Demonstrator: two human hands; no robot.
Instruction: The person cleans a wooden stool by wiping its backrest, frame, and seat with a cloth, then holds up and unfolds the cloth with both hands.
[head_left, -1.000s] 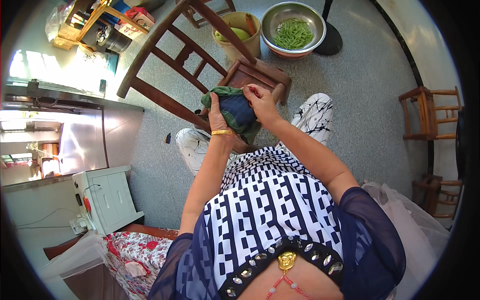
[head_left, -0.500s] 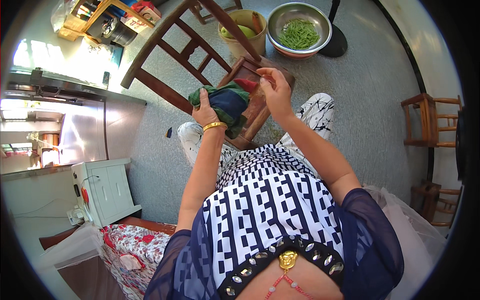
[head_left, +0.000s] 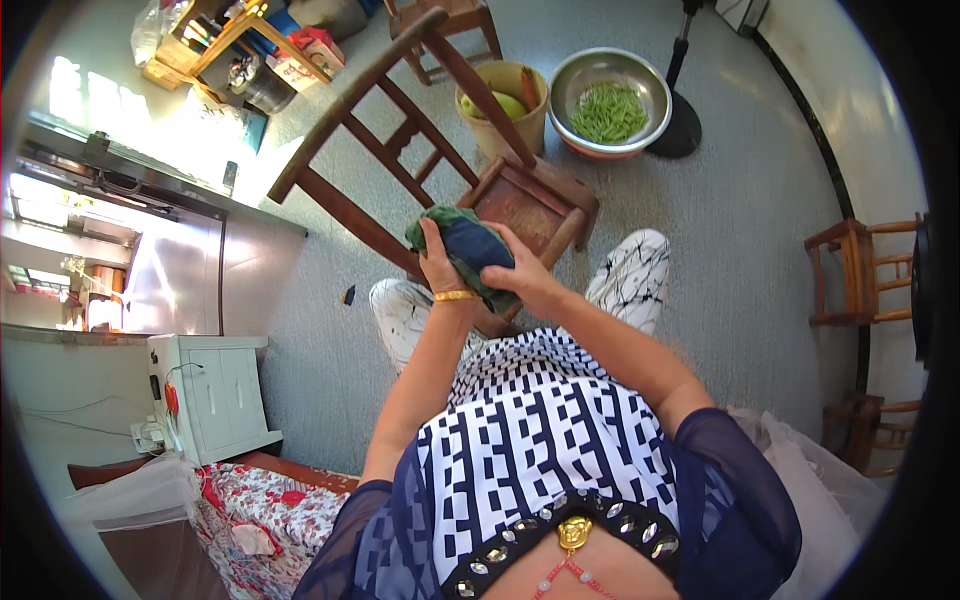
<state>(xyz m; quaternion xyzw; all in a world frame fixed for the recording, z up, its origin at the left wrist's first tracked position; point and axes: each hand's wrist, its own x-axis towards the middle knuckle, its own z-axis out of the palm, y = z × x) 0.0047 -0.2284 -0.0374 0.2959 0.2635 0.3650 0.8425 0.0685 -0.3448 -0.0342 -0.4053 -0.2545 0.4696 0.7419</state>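
Observation:
Between my two hands is a folded bundle of dark blue and green cloth (head_left: 468,244), held over my lap in front of a wooden chair. My left hand (head_left: 438,262) grips its left side, thumb lying along the top. From the right, my right hand (head_left: 527,272) closes round the other side, with its thumb pressed on the blue part. The wooden chair (head_left: 517,218) stands just beyond the bundle, its worn seat bare and its slatted back leaning to the left. My hands and the cloth cover part of the chair's near side.
Past the chair stand a beige bucket (head_left: 497,135) with green and orange-brown produce, and a metal basin (head_left: 660,100) of green beans. A black stand base (head_left: 677,128) is beside it. Small wooden chairs (head_left: 858,272) line the right wall; a white cabinet (head_left: 222,395) stands left.
My right hand has come down and left from above the chair seat onto the cloth. The bundle is more compact, and the red piece beside it no longer shows. The view has shifted slightly.

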